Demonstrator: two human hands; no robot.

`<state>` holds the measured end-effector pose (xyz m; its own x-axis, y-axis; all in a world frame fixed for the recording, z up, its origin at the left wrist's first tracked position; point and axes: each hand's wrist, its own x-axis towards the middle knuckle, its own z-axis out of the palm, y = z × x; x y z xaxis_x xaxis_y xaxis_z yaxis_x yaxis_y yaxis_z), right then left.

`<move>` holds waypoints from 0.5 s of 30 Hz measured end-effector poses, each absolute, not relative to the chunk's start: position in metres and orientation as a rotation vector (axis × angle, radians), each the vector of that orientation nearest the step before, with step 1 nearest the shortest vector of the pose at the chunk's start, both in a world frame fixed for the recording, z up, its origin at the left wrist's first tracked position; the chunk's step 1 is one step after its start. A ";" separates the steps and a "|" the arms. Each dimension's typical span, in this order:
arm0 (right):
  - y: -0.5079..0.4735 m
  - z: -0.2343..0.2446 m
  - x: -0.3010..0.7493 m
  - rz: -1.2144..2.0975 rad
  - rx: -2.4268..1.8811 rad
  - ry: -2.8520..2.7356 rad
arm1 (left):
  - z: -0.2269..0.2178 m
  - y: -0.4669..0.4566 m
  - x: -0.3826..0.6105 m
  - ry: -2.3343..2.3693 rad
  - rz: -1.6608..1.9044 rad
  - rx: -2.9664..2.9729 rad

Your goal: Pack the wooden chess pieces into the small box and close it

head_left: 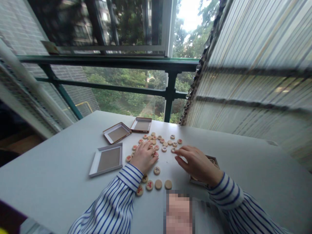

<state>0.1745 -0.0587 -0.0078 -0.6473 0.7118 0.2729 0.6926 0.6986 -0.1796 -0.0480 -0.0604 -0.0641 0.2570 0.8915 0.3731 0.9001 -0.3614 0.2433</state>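
Left of centre in the frame, a white-walled tray [108, 159] lies near two brown-edged trays [119, 132]. At the middle, the left hand [143, 157] reaches over scattered round wooden pieces [157, 170], fingers slightly spread. Right of centre, the right hand [197, 163] has thumb and forefinger apart, fingertips beside a marked piece [173, 149]; contact is hard to tell. An open box [199, 182] sits partly beneath it.

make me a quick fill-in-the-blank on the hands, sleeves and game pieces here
The left sleeve is white with ____ stripes.
Some round pieces bear dark characters, others ____ ones.
Left of the right hand lie ____ shallow trays.
The railing beyond the table is dark ____.

Missing words: blue; red; three; green
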 end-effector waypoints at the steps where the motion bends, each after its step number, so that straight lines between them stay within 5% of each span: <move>1: -0.059 -0.009 0.176 0.085 -1.111 -2.591 | -0.064 -0.060 -0.048 -1.767 -0.699 -2.471; 15: -0.058 -0.008 0.183 0.091 -1.142 -2.589 | -0.070 -0.057 -0.049 -1.787 -0.644 -2.474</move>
<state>0.1829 -0.0584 -0.0083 -0.6346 0.7299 0.2539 0.7103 0.6803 -0.1805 -0.0490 -0.0572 -0.0699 0.2582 0.9042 0.3402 0.9134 -0.3432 0.2189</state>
